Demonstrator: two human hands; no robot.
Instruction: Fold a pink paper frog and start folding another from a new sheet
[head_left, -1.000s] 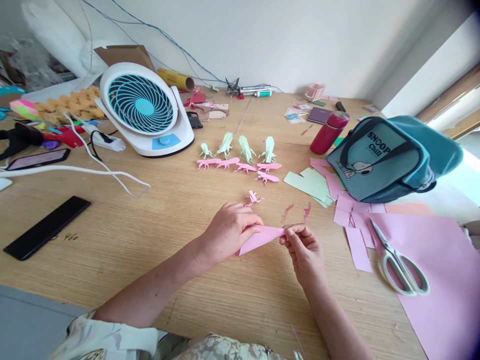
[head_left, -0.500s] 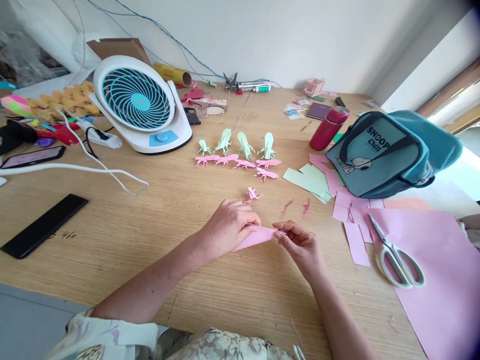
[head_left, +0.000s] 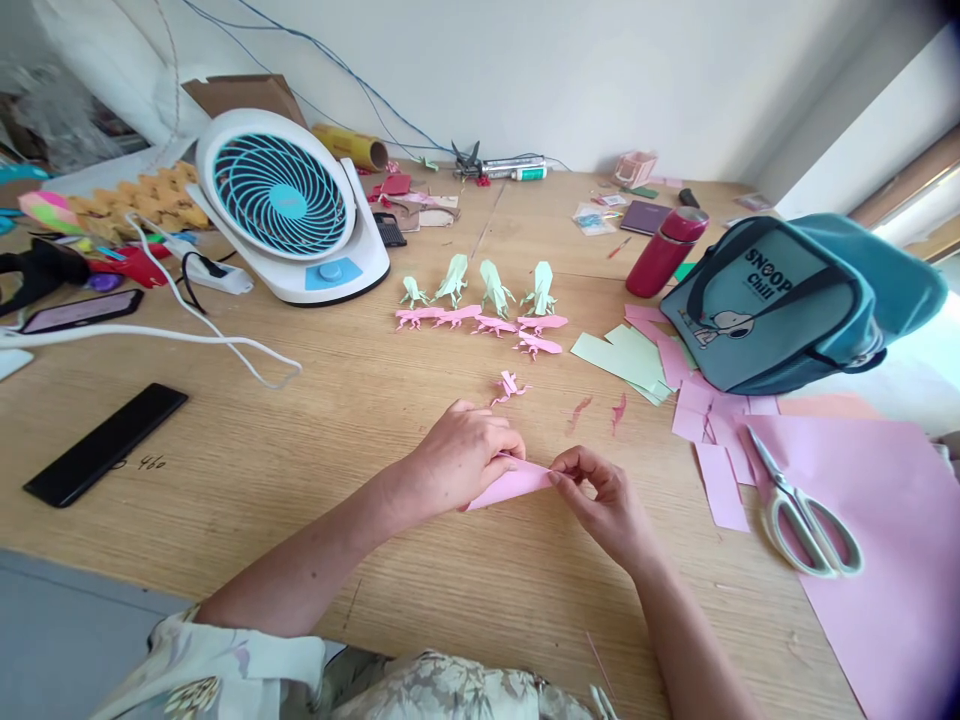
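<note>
A folded piece of pink paper [head_left: 512, 485] lies low over the wooden table [head_left: 360, 400], gripped at both ends. My left hand [head_left: 461, 455] is closed over its left part, fingers pressing the fold. My right hand [head_left: 604, 495] pinches its right tip between thumb and fingers. Just beyond my hands sits a small pink folded figure [head_left: 509, 385]. Farther back stand a row of pale green folded figures [head_left: 491, 284] and a row of pink ones [head_left: 480, 322].
White-handled scissors [head_left: 802, 505] lie on a large pink sheet [head_left: 892, 560] at the right, near pink strips [head_left: 716, 450] and green paper [head_left: 626, 362]. A teal bag [head_left: 795, 300], a red bottle [head_left: 667, 252], a desk fan [head_left: 285, 205] and a black phone [head_left: 105, 443] surround the work area.
My right hand has slid left along the pink paper toward my left hand, shortening the visible part between them. The paper now sits lower, near the table.
</note>
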